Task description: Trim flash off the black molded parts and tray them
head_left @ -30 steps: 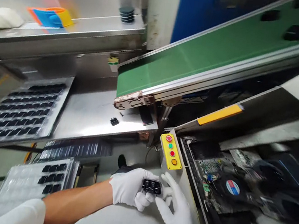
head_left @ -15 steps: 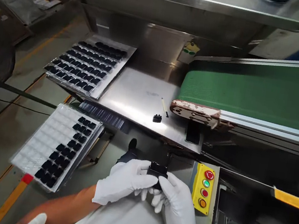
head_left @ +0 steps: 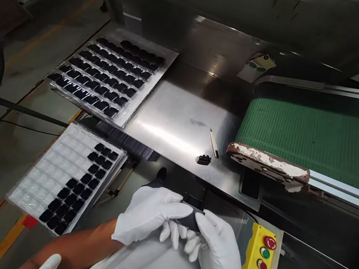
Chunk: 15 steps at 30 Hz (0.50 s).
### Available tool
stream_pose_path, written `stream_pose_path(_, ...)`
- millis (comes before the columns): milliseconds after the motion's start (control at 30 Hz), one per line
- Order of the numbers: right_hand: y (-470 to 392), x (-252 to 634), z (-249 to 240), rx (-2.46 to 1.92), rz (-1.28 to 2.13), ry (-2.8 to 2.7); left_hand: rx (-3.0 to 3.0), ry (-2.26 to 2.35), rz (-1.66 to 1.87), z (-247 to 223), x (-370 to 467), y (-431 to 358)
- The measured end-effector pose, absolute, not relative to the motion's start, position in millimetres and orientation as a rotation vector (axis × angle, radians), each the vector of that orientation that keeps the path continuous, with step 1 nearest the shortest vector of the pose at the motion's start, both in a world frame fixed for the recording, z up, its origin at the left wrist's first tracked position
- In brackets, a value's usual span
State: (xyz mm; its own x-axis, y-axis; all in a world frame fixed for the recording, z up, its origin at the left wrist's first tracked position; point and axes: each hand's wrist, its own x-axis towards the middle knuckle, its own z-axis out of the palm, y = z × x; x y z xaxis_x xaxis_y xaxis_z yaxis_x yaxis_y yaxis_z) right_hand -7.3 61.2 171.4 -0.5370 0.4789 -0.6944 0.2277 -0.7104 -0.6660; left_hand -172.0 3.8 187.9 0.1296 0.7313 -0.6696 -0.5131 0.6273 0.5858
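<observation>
Close to my body, a small black plastic part is gripped between both hands. My left hand, in a white glove, pinches it from the left with the thumb on top. From the right, my gloved right hand presses its thumb on the other end, fingers curled beneath. The fingers hide much of the part's underside. Ahead on the steel table lies another small black part with a bumpy top, beside a thin pale pen-like tool.
Black pieces fill rows of one tray on the table's left; a lower white tray is partly filled. A green conveyor belt stands at right. Near my right hand sit a dark phone-like slab and a yellow button box.
The view has tipped downward, moving the conveyor and button box rightward in the picture. The black part has turned in my hands and shows a broader, smooth face.
</observation>
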Motion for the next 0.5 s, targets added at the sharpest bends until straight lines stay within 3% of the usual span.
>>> stream_pose_path(333,67.4,-58.2,181.0,-1.400,2.297,-1.058,0.341,1.126,0.819,178.1,-216.8,25.0)
stream_pose_path(500,76.0,-59.0,144.2,-1.504,2.085,-1.451,0.308,1.104,0.978,142.8,-222.7,34.6)
